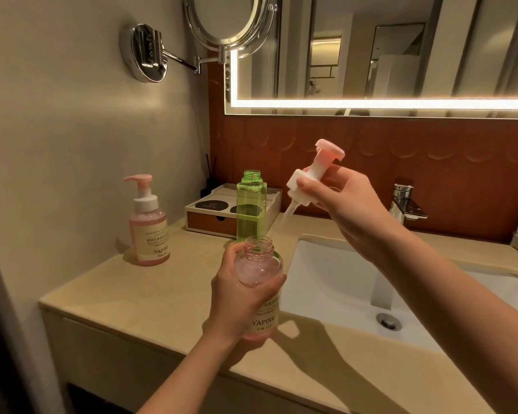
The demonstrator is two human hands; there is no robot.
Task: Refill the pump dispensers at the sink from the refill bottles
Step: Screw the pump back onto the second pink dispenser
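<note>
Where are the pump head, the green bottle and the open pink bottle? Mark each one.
pump head (317, 166): head view, on its white neck.
green bottle (251, 210): head view, on its body.
open pink bottle (259, 265): head view, on its clear shoulder.

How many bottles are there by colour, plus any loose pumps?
Pink bottles: 2, the pump-topped bottle on the counter and the open bottle in the left hand.
Green bottles: 1, the green bottle, uncapped.
Loose pumps: 1, the pump head in the right hand.
Total: 4.
</note>
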